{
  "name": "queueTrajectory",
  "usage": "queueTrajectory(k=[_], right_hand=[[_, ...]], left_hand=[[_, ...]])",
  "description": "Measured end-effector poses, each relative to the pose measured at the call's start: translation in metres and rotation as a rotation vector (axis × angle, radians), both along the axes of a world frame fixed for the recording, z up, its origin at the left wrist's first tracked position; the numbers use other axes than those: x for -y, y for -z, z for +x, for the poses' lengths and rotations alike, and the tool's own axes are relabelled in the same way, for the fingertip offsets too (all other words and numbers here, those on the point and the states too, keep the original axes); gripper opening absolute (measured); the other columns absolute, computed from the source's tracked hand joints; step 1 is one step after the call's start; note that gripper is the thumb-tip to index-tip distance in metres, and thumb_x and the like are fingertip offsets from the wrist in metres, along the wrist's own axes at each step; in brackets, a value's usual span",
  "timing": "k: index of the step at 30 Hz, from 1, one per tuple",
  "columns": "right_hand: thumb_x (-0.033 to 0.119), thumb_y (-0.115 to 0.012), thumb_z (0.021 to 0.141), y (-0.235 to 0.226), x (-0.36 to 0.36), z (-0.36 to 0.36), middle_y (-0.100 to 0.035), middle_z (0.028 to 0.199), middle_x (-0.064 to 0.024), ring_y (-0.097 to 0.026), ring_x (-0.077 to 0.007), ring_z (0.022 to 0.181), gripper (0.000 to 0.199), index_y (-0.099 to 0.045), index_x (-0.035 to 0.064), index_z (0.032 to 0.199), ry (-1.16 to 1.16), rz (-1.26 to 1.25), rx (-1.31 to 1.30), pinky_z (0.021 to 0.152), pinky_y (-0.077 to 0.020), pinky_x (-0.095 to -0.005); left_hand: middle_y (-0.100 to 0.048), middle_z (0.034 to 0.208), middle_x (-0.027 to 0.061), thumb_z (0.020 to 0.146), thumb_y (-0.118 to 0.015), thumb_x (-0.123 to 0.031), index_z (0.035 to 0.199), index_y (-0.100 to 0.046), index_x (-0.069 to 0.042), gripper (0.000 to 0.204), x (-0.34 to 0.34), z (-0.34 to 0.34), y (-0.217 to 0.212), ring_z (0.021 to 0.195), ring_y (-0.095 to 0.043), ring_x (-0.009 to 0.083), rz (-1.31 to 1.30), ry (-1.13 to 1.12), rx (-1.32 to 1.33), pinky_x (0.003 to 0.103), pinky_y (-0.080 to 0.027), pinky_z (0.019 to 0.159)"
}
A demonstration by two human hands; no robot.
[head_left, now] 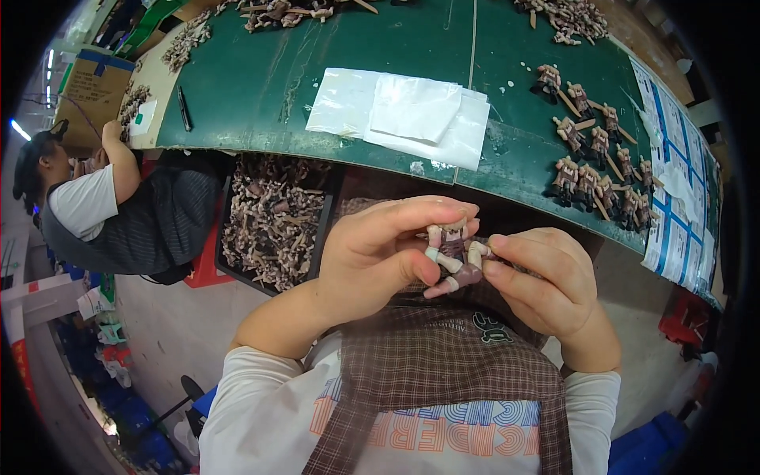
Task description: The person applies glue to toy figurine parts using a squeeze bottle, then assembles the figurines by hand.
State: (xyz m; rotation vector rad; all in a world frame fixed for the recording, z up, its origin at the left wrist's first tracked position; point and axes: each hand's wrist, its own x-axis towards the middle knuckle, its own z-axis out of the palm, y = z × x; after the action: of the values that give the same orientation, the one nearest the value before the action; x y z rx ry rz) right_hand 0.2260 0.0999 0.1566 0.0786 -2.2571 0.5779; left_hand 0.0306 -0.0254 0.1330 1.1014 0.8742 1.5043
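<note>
A small toy figure [454, 252] with pale limbs and a mauve-brown body is held in front of my chest, at the table's near edge. My left hand [376, 249] grips it from the left, thumb below and fingers curled over the top. From the right, my right hand [546, 277] pinches one of its pale limbs between thumb and fingertips. Part of the figure is hidden behind my fingers.
A black crate [327, 214] full of similar figure pieces stands left of my left arm. On the green table [253, 87] lie white sheets [412, 111], a pen [184, 108] and, at right, grouped figures [590, 178]. Another person [119, 198] sits at left.
</note>
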Motion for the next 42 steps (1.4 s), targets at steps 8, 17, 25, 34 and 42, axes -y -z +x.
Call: queueTrajectory(k=[8,17,25,34,42], right_hand=[[0.003,-0.071,0.067,0.0,-0.005,-0.017,-0.067,0.097,-0.015,-0.068,-0.0243,0.078,0.027,-0.07,-0.0015,0.094,0.081,-0.044,0.021,0.061,-0.055,-0.0302],[0.002,-0.075,0.066,0.027,0.006,-0.033,-0.064,0.091,-0.0099,-0.066,-0.0231,0.078,0.037,-0.069,-0.0003,0.102,0.169,-0.146,-0.01,0.061,-0.0538,-0.0299],[0.018,-0.074,0.07,0.047,0.01,-0.038,-0.061,0.097,-0.0023,-0.06,-0.0179,0.083,0.039,-0.068,0.0068,0.107,0.317,0.141,0.074,0.072,-0.0465,-0.0339],[0.016,-0.076,0.074,0.075,0.029,-0.03,-0.061,0.095,-0.0058,-0.06,-0.023,0.082,0.032,-0.067,0.0018,0.101,0.243,0.188,0.137,0.075,-0.0455,-0.0366],[0.018,-0.076,0.076,0.086,0.049,-0.047,-0.061,0.11,-0.0097,-0.059,-0.0277,0.096,0.044,-0.061,0.0049,0.115,0.172,-0.157,0.398,0.084,-0.0447,-0.0379]], left_hand=[[-0.059,0.125,0.0243,0.092,-0.06,-0.039,0.13,-0.051,0.003,0.057,-0.006,0.008,0.001,0.114,-0.06,0.0299,-0.193,-0.2,0.111,0.039,-0.049,0.098],[-0.056,0.131,0.0187,0.095,-0.059,-0.031,0.135,-0.046,-0.001,0.052,-0.01,0.012,0.008,0.121,-0.056,0.0257,-0.365,-0.243,0.342,0.037,-0.047,0.099],[-0.059,0.125,0.0072,0.099,-0.048,-0.015,0.134,-0.048,-0.002,0.038,-0.003,0.019,0.02,0.107,-0.058,0.0132,-0.548,-0.219,0.645,0.028,-0.048,0.088],[-0.064,0.112,0.0059,0.099,-0.052,-0.019,0.119,-0.061,-0.004,0.027,0.023,0.03,0.065,0.099,-0.062,0.0156,-0.664,-0.183,0.794,0.032,-0.049,0.093],[-0.063,0.112,0.0079,0.094,-0.063,-0.018,0.114,-0.059,-0.004,0.025,0.065,-0.002,0.102,0.104,-0.062,0.0188,-0.632,-0.346,0.681,0.036,-0.05,0.093]])
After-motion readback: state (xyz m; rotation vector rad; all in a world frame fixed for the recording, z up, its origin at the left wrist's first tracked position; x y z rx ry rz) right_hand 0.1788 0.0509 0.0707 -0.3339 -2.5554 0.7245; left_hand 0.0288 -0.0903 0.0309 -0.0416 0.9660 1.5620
